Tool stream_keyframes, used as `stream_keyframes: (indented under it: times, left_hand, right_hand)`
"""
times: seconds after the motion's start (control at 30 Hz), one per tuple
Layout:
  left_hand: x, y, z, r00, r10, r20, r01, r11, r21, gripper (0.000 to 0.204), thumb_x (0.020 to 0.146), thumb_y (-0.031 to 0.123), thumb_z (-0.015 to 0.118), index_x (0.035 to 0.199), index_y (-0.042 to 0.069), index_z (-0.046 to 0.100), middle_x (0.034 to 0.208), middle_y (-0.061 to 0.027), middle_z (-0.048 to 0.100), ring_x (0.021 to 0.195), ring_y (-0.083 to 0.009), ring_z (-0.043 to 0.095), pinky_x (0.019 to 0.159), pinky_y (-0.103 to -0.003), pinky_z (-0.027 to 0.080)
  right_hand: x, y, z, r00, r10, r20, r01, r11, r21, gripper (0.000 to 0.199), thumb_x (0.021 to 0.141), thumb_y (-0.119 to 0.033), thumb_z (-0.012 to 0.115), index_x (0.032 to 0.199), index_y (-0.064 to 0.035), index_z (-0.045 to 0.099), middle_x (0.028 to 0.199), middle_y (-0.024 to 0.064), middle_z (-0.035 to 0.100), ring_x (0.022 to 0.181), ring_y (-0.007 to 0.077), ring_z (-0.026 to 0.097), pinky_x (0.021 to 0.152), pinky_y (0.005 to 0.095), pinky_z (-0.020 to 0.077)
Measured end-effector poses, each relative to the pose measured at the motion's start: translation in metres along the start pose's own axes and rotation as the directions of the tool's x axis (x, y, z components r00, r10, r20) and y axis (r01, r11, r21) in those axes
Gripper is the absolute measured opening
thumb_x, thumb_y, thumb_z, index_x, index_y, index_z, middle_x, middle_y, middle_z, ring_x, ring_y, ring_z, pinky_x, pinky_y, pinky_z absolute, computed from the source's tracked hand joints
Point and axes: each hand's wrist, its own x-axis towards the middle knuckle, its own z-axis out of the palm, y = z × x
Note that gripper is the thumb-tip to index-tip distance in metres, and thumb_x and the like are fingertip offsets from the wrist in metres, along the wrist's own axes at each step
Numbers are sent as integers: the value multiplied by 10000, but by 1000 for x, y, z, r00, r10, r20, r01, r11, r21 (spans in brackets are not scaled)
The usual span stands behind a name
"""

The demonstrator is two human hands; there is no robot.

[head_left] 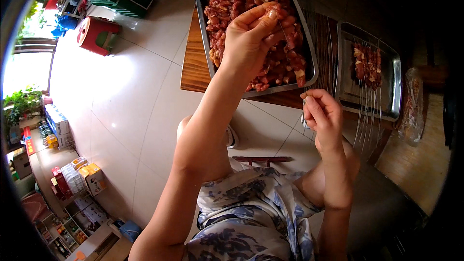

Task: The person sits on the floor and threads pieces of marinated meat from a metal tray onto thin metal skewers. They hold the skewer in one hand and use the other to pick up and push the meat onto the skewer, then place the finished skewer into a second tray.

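My left hand point(256, 31) is above a metal tray point(315, 65) heaped with raw meat pieces point(232, 2). Its thumb and fingers pinch a meat piece point(276, 10) at the upper end of a thin skewer. Several meat chunks point(296, 58) are threaded along that skewer, down to the tray's near right corner. Below them, my right hand point(325, 116) grips the skewer's lower end between thumb and forefinger. To the right, a smaller metal tray point(397, 92) holds several meat-loaded skewers point(368, 65), their bare ends hanging over its near edge.
Both trays rest on a wooden table point(192, 65), with thin bare skewers point(325, 38) between them. A clear plastic bag point(414, 108) lies at the right. A red stool point(96, 36) stands far left on the tiled floor, with boxes point(92, 179) and shelves nearer.
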Motion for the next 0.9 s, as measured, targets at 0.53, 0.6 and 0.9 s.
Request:
stream_keyframes:
  times: [0.53, 0.6, 0.9]
  left_hand:
    - [-16, -24, 23, 990, -119, -73, 122, 992, 38, 268, 883, 96, 646, 1123, -16, 600, 1015, -86, 677, 930, -152, 655, 735, -233, 535]
    - [-18, -25, 18, 984, -175, -13, 176, 984, 16, 260, 890, 94, 631, 1130, 3, 590, 1041, -86, 663, 954, -162, 647, 778, -262, 550]
    - [-25, -36, 17, 962, -262, 79, 262, 965, 3, 279, 927, 185, 587, 1145, 13, 561, 1094, -112, 641, 949, -189, 645, 796, -291, 554]
  right_hand:
    - [10, 6, 2, 893, -423, -154, 328, 846, -421, 93, 926, -65, 555, 975, -8, 610, 686, -18, 537, 589, 41, 482, 511, 178, 380]
    - [11, 4, 2, 918, -358, -170, 288, 897, -335, 100, 932, -87, 553, 971, -16, 611, 681, -23, 531, 584, 33, 471, 499, 170, 360]
    - [11, -4, 3, 972, -167, -164, 152, 983, -99, 104, 940, -130, 550, 929, -42, 604, 655, -38, 497, 547, 6, 398, 465, 161, 293]
